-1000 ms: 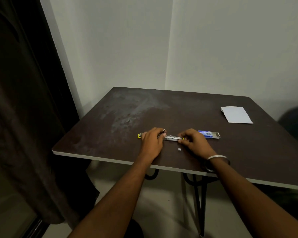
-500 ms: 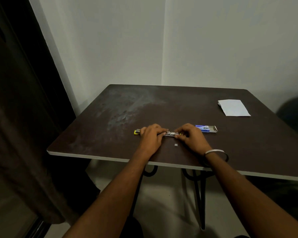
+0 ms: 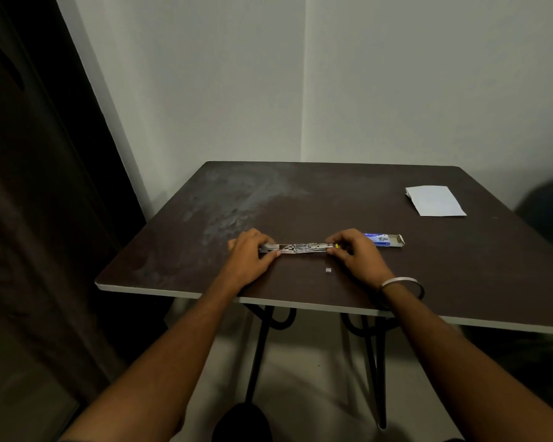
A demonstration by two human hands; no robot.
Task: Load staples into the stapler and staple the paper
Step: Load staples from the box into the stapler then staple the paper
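Head view: a stapler (image 3: 300, 248) is recorded lying opened flat near the front edge of the dark table (image 3: 332, 193), its left end gripped by the left hand (image 3: 251, 256) and its right end pinched by the curled fingers of the right hand (image 3: 356, 253); an open staple box (image 3: 384, 240) is set just beside the right hand, a small staple fragment (image 3: 328, 270) lies loose in front of the stapler, and the paper (image 3: 434, 200) is placed well apart at the far right. As a judgement, staples could be scattered or the strip broken if the magazine is closed while misaligned, and the loose fragment could be brushed off the table edge by a wrist.
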